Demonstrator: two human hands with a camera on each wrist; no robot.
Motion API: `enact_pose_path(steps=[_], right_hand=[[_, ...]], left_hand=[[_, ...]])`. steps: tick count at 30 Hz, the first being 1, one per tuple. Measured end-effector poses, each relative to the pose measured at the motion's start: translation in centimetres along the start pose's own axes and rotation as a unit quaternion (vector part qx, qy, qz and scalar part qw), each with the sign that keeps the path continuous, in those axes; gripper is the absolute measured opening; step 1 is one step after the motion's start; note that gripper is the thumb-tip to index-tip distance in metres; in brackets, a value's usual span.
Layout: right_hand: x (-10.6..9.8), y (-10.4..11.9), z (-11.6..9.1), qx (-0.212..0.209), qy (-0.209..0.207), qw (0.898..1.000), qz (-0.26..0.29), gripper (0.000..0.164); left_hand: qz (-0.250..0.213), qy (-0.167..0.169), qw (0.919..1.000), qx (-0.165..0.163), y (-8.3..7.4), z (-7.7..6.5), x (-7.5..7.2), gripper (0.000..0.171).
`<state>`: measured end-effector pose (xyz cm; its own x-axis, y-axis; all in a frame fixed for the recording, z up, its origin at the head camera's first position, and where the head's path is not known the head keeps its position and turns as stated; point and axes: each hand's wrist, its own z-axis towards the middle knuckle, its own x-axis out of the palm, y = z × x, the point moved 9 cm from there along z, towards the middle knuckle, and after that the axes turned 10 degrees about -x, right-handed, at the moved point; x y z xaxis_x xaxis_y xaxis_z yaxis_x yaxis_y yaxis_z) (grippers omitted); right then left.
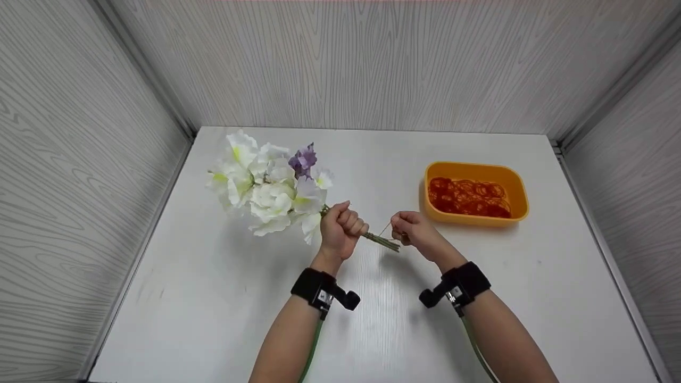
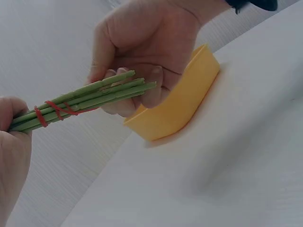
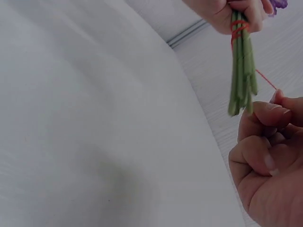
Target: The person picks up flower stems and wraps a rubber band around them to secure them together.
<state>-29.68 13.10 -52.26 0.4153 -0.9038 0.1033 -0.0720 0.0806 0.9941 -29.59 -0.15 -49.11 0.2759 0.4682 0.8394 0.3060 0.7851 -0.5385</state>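
Note:
My left hand (image 1: 342, 232) grips a bouquet of white flowers (image 1: 271, 202) with one purple bloom (image 1: 303, 160), its heads pointing to the far left. Green stems (image 2: 94, 98) stick out of the fist toward the right. A red rubber band (image 2: 57, 109) winds several times around them close to the left fingers. From the stems a stretched strand of the band (image 3: 266, 79) runs to my right hand (image 1: 416, 234), where thumb and fingertips pinch it. The right fingers are curled just beyond the cut stem ends.
A yellow-orange plastic box (image 1: 473, 219) stands on the white table (image 1: 186, 308) behind and right of my right hand. Inside lies a pile of red rubber bands (image 1: 465, 197). Grey wood-grain panels (image 1: 340, 64) wall in the back and both sides.

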Motion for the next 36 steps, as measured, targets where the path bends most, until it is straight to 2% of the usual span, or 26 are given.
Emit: enact_pose_path(steps=[9,18,20,22,26,31,34,36], right_hand=[[2.3,2.7,0.4,-0.025,0.001,1.0,-0.011,0.023],[3.5,3.5,0.9,-0.032,-0.011,0.999,-0.039,0.021],[3.5,3.6,1.0,-0.031,-0.016,0.999,-0.04,0.02],[3.4,3.7,0.9,-0.033,-0.023,0.998,-0.044,0.02],[3.1,4.2,0.6,-0.046,-0.04,0.996,-0.069,0.019],[2.9,5.2,-0.2,-0.08,-0.058,0.986,-0.133,0.019],[2.5,5.6,-0.9,-0.104,-0.079,0.979,-0.154,0.019],[2.5,5.8,-1.3,-0.127,-0.086,0.977,-0.146,0.019]], left_hand=[[0.034,-0.003,0.9992,-0.02,0.5,0.0,-0.5,0.047],[0.069,-0.013,0.996,-0.055,2.8,-0.4,-1.0,0.05],[0.073,-0.016,0.9958,-0.053,3.0,-0.6,-1.1,0.049],[0.075,-0.022,0.9962,-0.039,2.9,-0.6,-1.2,0.049],[0.089,-0.043,0.995,0.014,1.7,-0.6,-1.6,0.047],[0.128,-0.062,0.9864,0.083,0.1,-0.5,-1.8,0.048],[0.121,-0.072,0.9807,0.136,-1.0,-0.6,-1.9,0.047],[0.106,-0.076,0.9778,0.164,-1.7,-0.7,-1.8,0.045]])
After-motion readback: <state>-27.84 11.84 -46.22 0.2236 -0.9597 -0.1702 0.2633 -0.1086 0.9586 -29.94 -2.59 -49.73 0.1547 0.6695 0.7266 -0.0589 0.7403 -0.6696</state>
